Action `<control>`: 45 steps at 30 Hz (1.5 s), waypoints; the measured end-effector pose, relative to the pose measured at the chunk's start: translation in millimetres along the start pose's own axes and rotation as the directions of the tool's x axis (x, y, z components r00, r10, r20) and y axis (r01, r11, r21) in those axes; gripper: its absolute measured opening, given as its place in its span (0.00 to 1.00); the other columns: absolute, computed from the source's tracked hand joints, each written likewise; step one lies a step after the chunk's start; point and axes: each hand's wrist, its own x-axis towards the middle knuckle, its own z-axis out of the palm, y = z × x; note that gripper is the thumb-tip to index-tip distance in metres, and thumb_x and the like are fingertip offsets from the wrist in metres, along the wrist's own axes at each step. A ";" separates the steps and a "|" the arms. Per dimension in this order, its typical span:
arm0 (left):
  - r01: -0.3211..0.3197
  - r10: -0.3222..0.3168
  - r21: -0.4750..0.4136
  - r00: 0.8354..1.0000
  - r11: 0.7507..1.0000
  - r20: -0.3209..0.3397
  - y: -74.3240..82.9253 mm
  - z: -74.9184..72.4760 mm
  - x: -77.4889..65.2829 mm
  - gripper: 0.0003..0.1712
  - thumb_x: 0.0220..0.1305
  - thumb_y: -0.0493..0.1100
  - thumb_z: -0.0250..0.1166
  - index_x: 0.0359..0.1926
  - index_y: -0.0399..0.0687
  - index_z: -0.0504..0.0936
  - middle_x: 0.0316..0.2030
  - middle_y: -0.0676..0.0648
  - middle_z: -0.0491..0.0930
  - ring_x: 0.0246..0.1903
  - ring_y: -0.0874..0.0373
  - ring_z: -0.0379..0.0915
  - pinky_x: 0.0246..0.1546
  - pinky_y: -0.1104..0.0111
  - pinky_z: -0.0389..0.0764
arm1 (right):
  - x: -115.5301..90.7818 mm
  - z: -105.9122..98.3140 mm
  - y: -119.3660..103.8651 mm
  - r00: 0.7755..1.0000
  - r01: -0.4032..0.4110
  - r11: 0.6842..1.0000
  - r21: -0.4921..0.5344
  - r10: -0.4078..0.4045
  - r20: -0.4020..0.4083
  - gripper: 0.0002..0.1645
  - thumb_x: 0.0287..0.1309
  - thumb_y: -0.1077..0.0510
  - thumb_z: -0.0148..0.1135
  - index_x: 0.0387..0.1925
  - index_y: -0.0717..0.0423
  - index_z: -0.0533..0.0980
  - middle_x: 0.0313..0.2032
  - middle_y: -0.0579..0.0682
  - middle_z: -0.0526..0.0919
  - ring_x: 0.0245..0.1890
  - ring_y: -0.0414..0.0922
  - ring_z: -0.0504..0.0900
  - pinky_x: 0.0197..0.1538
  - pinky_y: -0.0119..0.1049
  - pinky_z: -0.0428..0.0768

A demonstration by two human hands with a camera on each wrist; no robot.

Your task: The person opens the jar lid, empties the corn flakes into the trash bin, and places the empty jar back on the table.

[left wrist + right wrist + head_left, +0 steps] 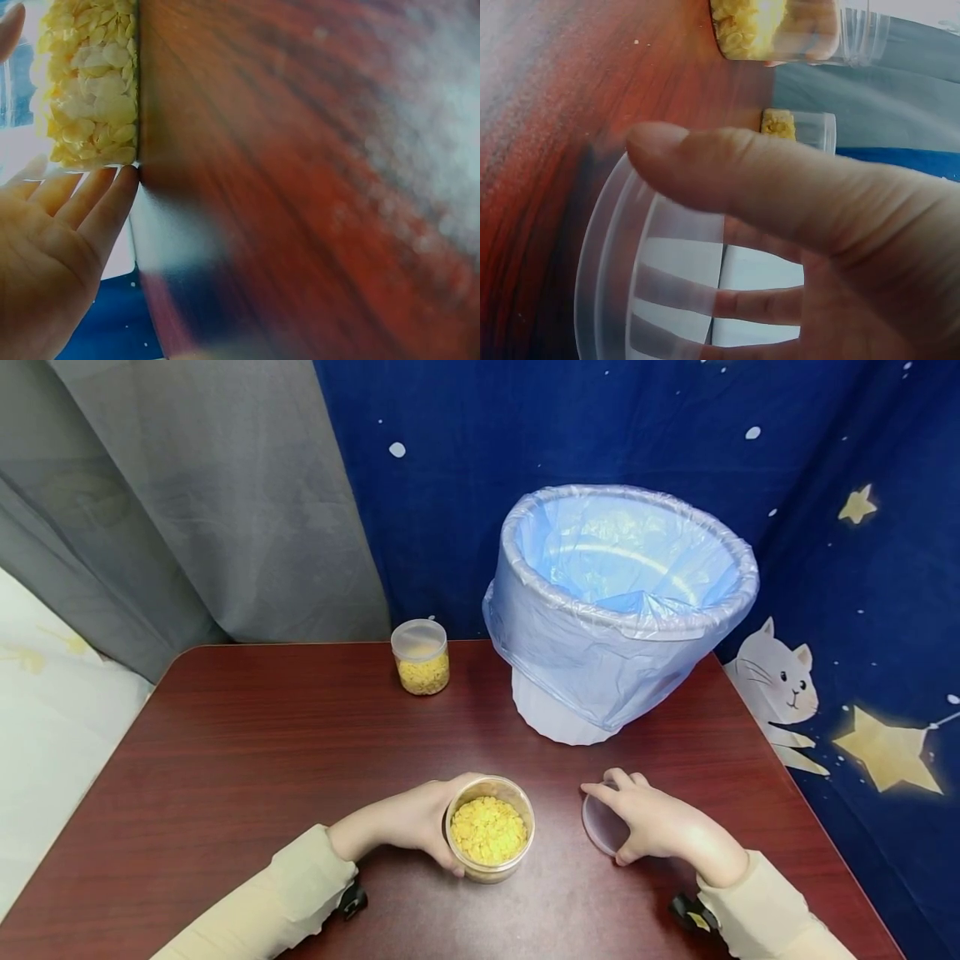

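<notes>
Gripping the open jar (491, 875), the left hand (423, 814) curls round its smooth, clear wall; jar stands upright on the glossy wood-grain table (247, 752), between the hands, part-filled with thin yellow flakes (489, 831). Right hand (656, 818) is spread wide, thumb and fingers clasping a round translucent lid (602, 828); can't tell if lid touches table. Second jar (422, 670), clear, also flake-filled in part, stands near the back edge. Bin (558, 710): white, crinkly blue plastic liner (592, 647) folded over its rim.

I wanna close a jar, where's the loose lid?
In the head view, the lid is in the right hand, right of the jar the left hand holds.
</notes>
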 end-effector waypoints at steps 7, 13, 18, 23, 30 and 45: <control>0.004 -0.004 -0.002 1.000 1.000 -0.002 0.6 0.4 0.5 0.62 0.29 0.47 0.84 0.68 0.56 0.61 0.59 0.55 0.72 0.58 0.62 0.67 0.61 0.64 0.64 | 0.0 4.5 -0.3 1.000 -0.002 0.999 -0.033 0.002 -0.015 0.56 0.20 0.62 0.81 0.61 0.60 0.69 0.54 0.62 0.67 0.52 0.62 0.66 0.39 0.47 0.77; 0.012 -0.012 -0.022 1.000 1.000 -0.004 -0.2 1.0 -0.3 0.61 0.30 0.48 0.84 0.68 0.57 0.61 0.58 0.55 0.72 0.57 0.61 0.67 0.61 0.63 0.63 | -0.4 5.0 -2.1 1.000 -0.016 0.999 -0.033 0.015 -0.010 0.57 0.21 0.63 0.82 0.62 0.60 0.69 0.56 0.63 0.66 0.54 0.64 0.65 0.40 0.48 0.77; 0.015 -0.016 -0.016 1.000 1.000 -0.004 -0.1 0.7 -0.5 0.62 0.29 0.47 0.84 0.68 0.57 0.61 0.58 0.55 0.72 0.57 0.62 0.67 0.61 0.64 0.64 | -1.7 4.6 -3.1 1.000 -0.024 0.999 -0.036 0.023 -0.010 0.57 0.22 0.62 0.82 0.63 0.60 0.68 0.57 0.64 0.66 0.56 0.64 0.65 0.41 0.50 0.77; 0.020 -0.020 -0.018 1.000 1.000 -0.002 -0.6 1.2 -0.5 0.62 0.28 0.46 0.84 0.68 0.57 0.61 0.58 0.56 0.73 0.57 0.63 0.67 0.61 0.65 0.63 | -2.5 3.2 -4.2 0.999 -0.040 0.998 -0.040 0.040 -0.012 0.59 0.23 0.60 0.82 0.64 0.59 0.67 0.58 0.63 0.66 0.56 0.65 0.65 0.40 0.54 0.77; 0.032 -0.032 -0.013 0.999 0.999 -0.005 0.8 1.0 -0.9 0.62 0.28 0.46 0.84 0.68 0.58 0.61 0.58 0.56 0.73 0.57 0.63 0.67 0.61 0.65 0.64 | -4.3 0.3 -4.7 0.998 -0.063 0.998 -0.017 0.063 -0.002 0.59 0.25 0.55 0.83 0.65 0.60 0.66 0.61 0.67 0.65 0.60 0.66 0.63 0.48 0.62 0.73; 0.011 -0.013 -0.046 1.000 0.999 -0.027 -1.8 -3.0 -4.9 0.62 0.28 0.48 0.84 0.68 0.56 0.61 0.60 0.53 0.72 0.59 0.60 0.66 0.62 0.64 0.62 | -18.2 -40.6 1.5 0.963 0.033 0.999 0.008 -0.030 -0.269 0.30 0.57 0.55 0.65 0.58 0.66 0.72 0.55 0.62 0.75 0.56 0.57 0.73 0.56 0.55 0.70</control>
